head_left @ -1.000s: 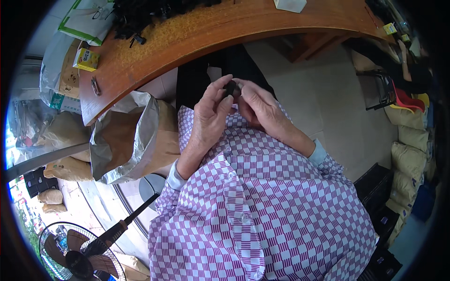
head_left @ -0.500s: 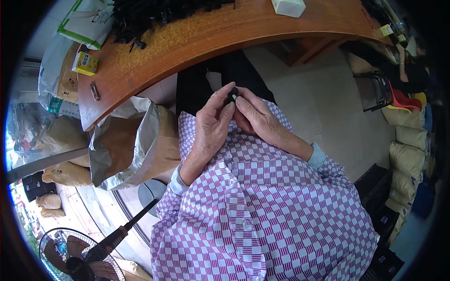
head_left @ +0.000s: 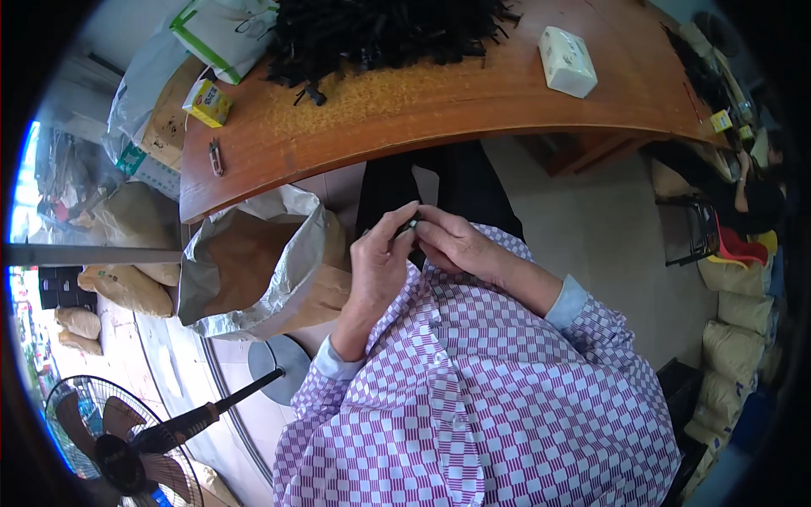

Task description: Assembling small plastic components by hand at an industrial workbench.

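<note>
Shifted since the previous frame: camera view, with more of the wooden bench (head_left: 507,93) now showing beyond its near edge. Dark piece (head_left: 411,226) less exposed than before; mostly covered by fingers, only dark fragments and a pale spot visible.

Left hand (head_left: 380,258): thumb and forefinger clamped on the dark piece. Right hand (head_left: 460,242): thumb and forefinger drawn together on the same piece, tips meeting those of the left. Curl of the remaining right fingers: cannot tell, partly hidden. Piece located between both sets of fingertips, off the bench, just short of its near edge, above the lap.

Bench contents: large pile of black strips (head_left: 380,34) toward the far edge; one small black item (head_left: 314,93) at the pile's near side. Yellow box (head_left: 208,104) at the left edge; snips (head_left: 215,158) between box and near-left corner. White packet (head_left: 568,63) right of the pile. Foil-lined sack (head_left: 287,291) stands open below the near-left corner.
</note>
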Motion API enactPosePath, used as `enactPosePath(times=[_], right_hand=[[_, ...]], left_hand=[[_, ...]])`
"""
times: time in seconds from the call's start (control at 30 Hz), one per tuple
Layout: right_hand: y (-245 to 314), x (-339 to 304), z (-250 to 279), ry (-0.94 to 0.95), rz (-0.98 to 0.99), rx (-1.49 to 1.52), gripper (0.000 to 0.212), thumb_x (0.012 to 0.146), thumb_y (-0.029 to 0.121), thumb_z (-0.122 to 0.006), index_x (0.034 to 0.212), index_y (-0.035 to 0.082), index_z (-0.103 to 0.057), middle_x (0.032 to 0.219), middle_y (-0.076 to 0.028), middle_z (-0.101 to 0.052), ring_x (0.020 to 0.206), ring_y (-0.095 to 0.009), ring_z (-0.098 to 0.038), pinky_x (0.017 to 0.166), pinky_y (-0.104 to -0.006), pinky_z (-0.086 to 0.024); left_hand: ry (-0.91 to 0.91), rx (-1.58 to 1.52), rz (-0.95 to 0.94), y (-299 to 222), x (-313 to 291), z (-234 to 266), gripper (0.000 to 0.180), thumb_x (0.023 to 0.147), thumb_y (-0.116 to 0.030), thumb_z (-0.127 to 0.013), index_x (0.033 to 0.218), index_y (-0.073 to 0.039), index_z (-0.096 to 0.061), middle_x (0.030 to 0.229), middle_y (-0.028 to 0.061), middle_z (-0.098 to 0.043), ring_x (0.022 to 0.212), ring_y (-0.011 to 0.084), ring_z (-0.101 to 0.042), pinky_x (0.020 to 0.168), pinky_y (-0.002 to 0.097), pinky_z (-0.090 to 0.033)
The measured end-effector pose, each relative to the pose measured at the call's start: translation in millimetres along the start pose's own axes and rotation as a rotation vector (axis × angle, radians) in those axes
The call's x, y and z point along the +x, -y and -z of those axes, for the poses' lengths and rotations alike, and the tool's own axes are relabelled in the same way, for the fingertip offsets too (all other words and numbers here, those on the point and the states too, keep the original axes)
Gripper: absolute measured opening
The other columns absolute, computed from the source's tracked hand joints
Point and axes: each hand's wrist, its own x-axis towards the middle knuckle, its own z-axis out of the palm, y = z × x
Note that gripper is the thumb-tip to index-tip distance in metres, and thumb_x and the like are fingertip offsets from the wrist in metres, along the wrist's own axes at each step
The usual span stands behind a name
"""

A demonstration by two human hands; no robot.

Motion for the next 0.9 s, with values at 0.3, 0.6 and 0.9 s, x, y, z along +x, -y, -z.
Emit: enactPosePath(times=[0.3,0.6,0.9], right_hand=[[54.5,176.6,20.7,-0.326,0.539,-1.202,0.045,0.082,0.038,-0.066,0.105,0.002,-0.052,0.067,-0.012,-0.061,0.062,-0.025,-0.062,0.053,-0.0347,-0.047],[55.1,265.8,39.8,-0.544,0.633,-1.513,0.034,0.082,0.037,-0.066,0.089,0.006,-0.054,0.054,-0.008,-0.057,0.050,-0.025,-0.059,0.046,-0.0363,-0.046],[78.0,194.5,60.8,-0.191,0.638,-1.127,0.022,0.082,0.003,-0.062,0.103,0.002,-0.056,0.075,-0.013,-0.064,0.059,-0.026,-0.062,0.049,-0.0335,-0.048]], left_hand=[[-0.200,0.792,0.263,61.4,-22.9,170.7,0.031,0.078,-0.002,-0.055,0.109,-0.007,-0.060,0.103,0.0162,-0.062,0.095,0.0334,-0.060,0.082,0.0361,-0.048],[-0.140,0.763,0.178,58.9,15.9,143.5,0.034,0.078,-0.008,-0.062,0.112,-0.007,-0.058,0.111,0.0129,-0.058,0.105,0.0307,-0.053,0.090,0.0393,-0.042],[-0.137,-0.353,0.408,27.7,118.1,109.4,0.038,0.094,-0.025,-0.052,0.122,0.001,-0.051,0.096,0.0081,-0.061,0.073,0.0100,-0.055,0.058,0.0214,-0.042]])
